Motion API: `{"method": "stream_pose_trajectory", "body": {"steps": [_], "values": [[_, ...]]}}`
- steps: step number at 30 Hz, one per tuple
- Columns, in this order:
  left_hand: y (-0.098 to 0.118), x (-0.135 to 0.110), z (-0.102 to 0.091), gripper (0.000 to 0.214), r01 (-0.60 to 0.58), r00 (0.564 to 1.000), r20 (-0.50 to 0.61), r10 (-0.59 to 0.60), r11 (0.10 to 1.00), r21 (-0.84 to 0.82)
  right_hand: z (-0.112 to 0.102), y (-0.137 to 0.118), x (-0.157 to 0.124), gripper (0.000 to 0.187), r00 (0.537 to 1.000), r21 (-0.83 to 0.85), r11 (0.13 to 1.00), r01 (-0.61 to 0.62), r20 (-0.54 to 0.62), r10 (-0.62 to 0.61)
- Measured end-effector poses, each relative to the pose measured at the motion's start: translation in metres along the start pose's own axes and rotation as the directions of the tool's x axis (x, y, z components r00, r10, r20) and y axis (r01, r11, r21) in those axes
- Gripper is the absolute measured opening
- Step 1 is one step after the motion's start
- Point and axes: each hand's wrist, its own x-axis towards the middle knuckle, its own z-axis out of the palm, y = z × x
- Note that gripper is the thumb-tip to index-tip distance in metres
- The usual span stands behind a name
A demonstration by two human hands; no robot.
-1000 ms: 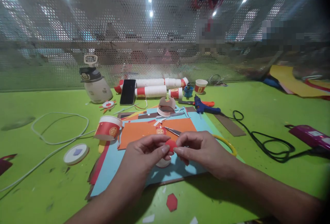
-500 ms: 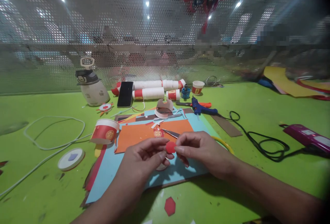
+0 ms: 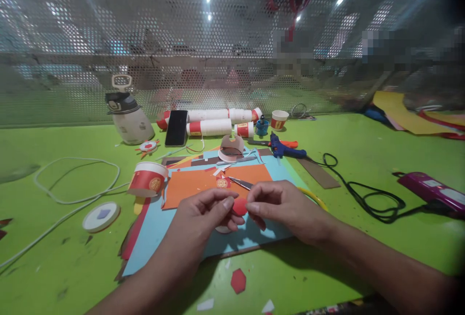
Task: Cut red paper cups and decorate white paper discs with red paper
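Note:
A small round red paper piece (image 3: 240, 207) is held between my two hands, above a stack of coloured paper. My left hand (image 3: 209, 216) pinches its left side with thumb and fingers, and my right hand (image 3: 278, 207) grips its right edge. Just beyond lie scissors (image 3: 241, 183), partly hidden by my right hand, with yellow handles. An orange sheet (image 3: 192, 184) rests on a light blue sheet (image 3: 160, 237). A white round thing, mostly covered by my left hand, sits below. Nearer to me, a red paper hexagon (image 3: 239, 281) lies on the green table.
A cut red paper cup (image 3: 147, 179) and a white lid (image 3: 101, 216) stand at left. Farther back are a bottle (image 3: 131, 121), a phone (image 3: 177, 128) and stacked paper cups (image 3: 210, 127). A blue glue gun (image 3: 285, 149) trails its cable toward a purple power strip (image 3: 432, 191).
The view has tipped slightly downward, so things sit a little higher. My left fingers have shifted and cover more of the red piece's left side.

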Motion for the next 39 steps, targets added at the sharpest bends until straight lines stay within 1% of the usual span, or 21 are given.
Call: {"method": "stream_pose_trajectory", "body": {"steps": [3, 6, 11, 17, 20, 23, 29, 34, 39], "values": [[0.0031, 0.0004, 0.0021, 0.015, 0.016, 1.0, -0.008, -0.016, 0.999, 0.041, 0.0008, -0.001, -0.0011, 0.026, 1.0, -0.033, 0.999, 0.001, -0.001, -0.001], [0.0038, -0.0006, 0.0027, 0.015, 0.04, 0.999, -0.005, -0.04, 0.999, 0.028, 0.0011, -0.0009, -0.0015, 0.028, 1.0, -0.033, 0.999, -0.007, -0.007, 0.007], [0.0013, -0.0008, 0.0023, 0.018, 0.082, 0.997, -0.008, -0.082, 0.996, -0.047, 0.0003, 0.002, -0.0006, 0.032, 1.0, -0.013, 1.0, -0.007, -0.007, 0.007], [0.0014, 0.0013, 0.0026, 0.021, 0.129, 0.991, -0.009, -0.133, 0.975, -0.182, 0.0006, 0.004, 0.0014, 0.029, 0.999, -0.006, 0.999, -0.031, -0.029, 0.031], [0.0009, 0.0012, 0.0028, 0.02, 0.136, 0.99, 0.001, -0.139, 0.97, -0.201, 0.0026, 0.0028, 0.0026, 0.028, 0.999, -0.014, 0.999, -0.033, -0.033, 0.032], [0.0, 0.0007, 0.0026, 0.018, 0.15, 0.989, 0.035, -0.146, 0.966, -0.209, 0.0042, 0.0017, 0.003, 0.029, 0.999, -0.022, 0.999, -0.024, -0.036, 0.023], [0.0019, -0.0015, 0.0046, 0.019, 0.156, 0.985, 0.104, -0.137, 0.969, -0.193, 0.0029, 0.0021, 0.0005, 0.03, 0.998, 0.02, 0.999, -0.04, -0.057, 0.042], [0.0047, -0.0033, 0.0074, 0.017, 0.158, 0.984, 0.114, -0.136, 0.965, -0.21, 0.0026, 0.0032, 0.0008, 0.034, 0.997, 0.077, 0.996, -0.046, -0.051, 0.05], [0.0052, -0.0034, 0.0069, 0.016, 0.138, 0.986, 0.119, -0.114, 0.966, -0.218, 0.0011, 0.006, 0.0009, 0.031, 0.999, 0.107, 0.994, -0.024, -0.028, 0.028]]}}
